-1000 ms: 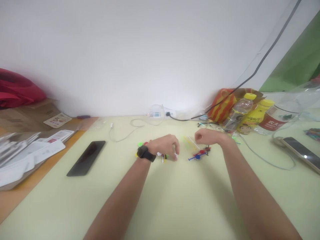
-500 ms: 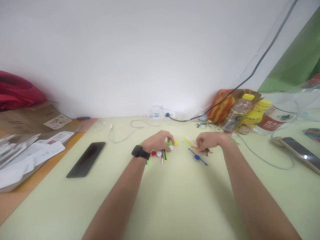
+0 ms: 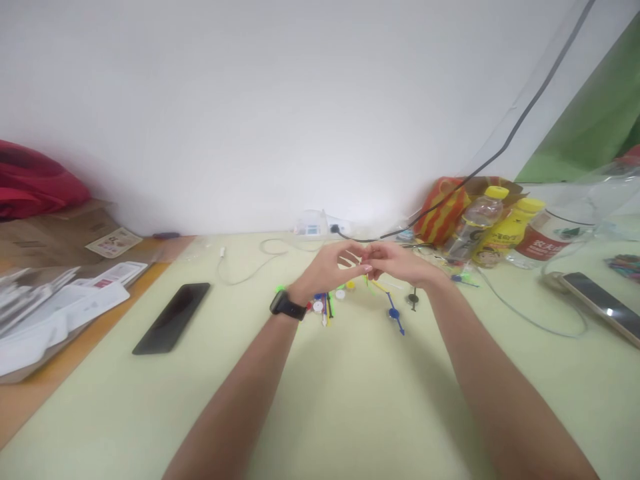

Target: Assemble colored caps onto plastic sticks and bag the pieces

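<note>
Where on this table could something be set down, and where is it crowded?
Free: near table between left forearm and right forearm; also between left phone and left forearm. Crowded: around left hand and right hand, with plastic pieces, and far right, with bottles.

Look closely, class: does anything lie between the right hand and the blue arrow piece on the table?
Yes: as the camera sees it, a yellow strip lies between the right hand and the blue arrow piece, near its upper end. Whether strip and piece touch is too small to tell.
</note>
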Demonstrator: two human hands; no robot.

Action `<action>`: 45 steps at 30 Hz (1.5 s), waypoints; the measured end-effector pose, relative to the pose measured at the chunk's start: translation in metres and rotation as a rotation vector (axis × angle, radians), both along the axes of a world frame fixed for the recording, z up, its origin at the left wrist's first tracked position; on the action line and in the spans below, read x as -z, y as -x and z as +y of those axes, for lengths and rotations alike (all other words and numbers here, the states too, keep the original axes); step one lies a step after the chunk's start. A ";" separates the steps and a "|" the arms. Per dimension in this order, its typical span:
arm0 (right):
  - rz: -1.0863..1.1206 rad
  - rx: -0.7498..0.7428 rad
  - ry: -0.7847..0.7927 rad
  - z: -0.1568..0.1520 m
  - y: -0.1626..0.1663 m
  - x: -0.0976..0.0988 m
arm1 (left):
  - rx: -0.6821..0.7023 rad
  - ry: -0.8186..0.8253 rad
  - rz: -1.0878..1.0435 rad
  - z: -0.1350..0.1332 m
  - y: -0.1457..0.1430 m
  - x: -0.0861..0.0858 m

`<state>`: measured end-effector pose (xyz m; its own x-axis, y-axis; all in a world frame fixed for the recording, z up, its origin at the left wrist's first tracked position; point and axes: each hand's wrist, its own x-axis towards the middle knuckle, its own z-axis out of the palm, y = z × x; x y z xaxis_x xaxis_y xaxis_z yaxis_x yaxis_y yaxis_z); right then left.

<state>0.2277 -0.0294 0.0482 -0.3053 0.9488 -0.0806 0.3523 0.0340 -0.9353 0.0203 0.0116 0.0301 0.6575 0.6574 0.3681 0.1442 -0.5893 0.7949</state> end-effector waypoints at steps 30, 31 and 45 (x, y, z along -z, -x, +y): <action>-0.882 0.060 0.067 0.006 -0.018 0.015 | 0.205 -0.003 0.525 -0.004 -0.007 0.025; -0.905 0.021 0.128 0.003 -0.017 0.010 | 0.206 -0.015 0.532 -0.002 -0.005 0.025; -0.927 -0.224 0.288 -0.003 -0.004 0.006 | 0.015 -0.172 0.428 0.012 0.010 0.036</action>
<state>0.2322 -0.0324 0.0422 -0.1747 0.7838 -0.5960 0.9610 0.0039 -0.2766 0.0100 0.0237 -0.0057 0.7829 0.6001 0.1644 0.4287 -0.7118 0.5564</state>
